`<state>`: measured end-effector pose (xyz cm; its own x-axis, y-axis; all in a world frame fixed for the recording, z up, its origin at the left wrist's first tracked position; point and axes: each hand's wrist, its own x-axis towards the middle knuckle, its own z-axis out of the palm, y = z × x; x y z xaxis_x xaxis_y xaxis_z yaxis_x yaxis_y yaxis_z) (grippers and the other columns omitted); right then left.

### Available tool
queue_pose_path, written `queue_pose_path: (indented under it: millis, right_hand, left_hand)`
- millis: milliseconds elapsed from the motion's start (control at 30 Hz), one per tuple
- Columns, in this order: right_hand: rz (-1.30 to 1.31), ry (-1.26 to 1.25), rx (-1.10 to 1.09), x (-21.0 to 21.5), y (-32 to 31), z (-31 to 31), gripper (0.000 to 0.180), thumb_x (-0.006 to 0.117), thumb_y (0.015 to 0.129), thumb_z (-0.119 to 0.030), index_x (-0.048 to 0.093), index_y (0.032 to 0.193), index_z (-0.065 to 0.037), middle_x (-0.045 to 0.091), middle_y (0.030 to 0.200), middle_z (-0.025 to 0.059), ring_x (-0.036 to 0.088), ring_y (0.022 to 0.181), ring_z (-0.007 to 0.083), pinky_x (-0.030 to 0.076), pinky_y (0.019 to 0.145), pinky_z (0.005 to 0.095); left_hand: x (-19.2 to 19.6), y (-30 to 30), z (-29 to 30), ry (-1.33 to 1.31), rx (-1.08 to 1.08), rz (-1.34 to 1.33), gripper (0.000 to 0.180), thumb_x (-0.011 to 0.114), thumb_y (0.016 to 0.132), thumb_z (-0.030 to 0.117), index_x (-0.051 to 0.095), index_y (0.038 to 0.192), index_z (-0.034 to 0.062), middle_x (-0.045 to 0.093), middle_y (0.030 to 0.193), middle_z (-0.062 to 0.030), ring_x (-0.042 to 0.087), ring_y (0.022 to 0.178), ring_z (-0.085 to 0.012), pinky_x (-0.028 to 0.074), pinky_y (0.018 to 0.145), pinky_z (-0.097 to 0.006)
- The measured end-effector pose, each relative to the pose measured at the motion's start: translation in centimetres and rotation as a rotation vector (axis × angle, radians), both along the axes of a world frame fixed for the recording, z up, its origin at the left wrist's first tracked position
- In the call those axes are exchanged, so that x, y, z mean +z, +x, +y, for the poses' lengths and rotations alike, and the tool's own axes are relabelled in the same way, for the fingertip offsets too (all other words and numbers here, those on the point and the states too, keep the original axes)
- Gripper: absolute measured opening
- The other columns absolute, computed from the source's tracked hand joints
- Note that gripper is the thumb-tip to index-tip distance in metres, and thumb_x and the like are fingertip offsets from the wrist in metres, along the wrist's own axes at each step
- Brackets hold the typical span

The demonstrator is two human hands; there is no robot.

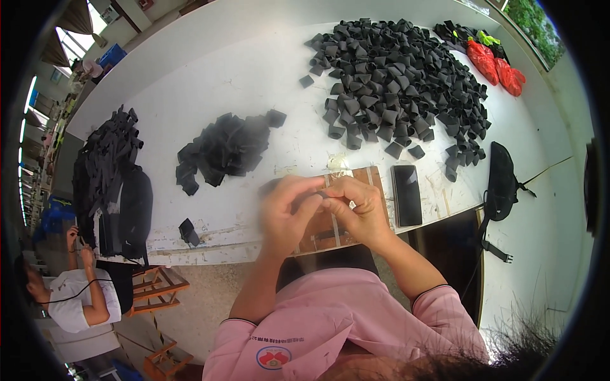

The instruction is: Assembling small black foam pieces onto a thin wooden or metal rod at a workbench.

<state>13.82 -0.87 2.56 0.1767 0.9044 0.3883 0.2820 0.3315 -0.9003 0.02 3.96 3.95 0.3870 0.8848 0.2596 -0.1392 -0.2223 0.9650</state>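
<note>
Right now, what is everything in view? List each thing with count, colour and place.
table: one, white, spans the upper view
loops: a big heap, too many to count, black, far right of table
flat pieces: one small heap, black, middle of table
strips: one pile, black, table's left end
phone: one, black, near edge, right of the hands
board: one, brown, under the hands
red bags: two, far right corner
pouch: one, black, off table's right end
another person: one, white top, lower left
left hand: blurred, fingers on a small dark piece
right hand: pinching the same piece
</note>
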Motion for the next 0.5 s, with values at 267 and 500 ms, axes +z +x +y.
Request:
queue_pose_path:
  millis: [267,500]
  right_hand:
    - [-0.100,0.024,-0.026,0.6,0.0,0.1,0.009,0.065,0.071,-0.003,0.058,0.075,0.000,0.054,0.065,0.0082,0.052,0.057,0.0223,0.041,0.051,0.0303]
    - [-0.253,0.149,-0.148,0.1,-0.1,0.5,0.011,0.066,0.069,-0.003,0.057,0.074,-0.001,0.053,0.065,0.0092,0.052,0.057,0.0241,0.041,0.049,0.0322]
  left_hand:
    - [-0.8,-0.4,1.4,0.169,-0.136,0.003,0.013,0.059,0.077,-0.004,0.063,0.089,-0.0005,0.054,0.082,-0.0064,0.048,0.072,-0.0099,0.039,0.063,-0.019]
    - [-1.1,0.6,1.3,0.061,-0.085,0.020,0.008,0.057,0.077,-0.006,0.060,0.083,-0.0015,0.055,0.082,-0.0066,0.050,0.073,-0.0108,0.041,0.064,-0.021]
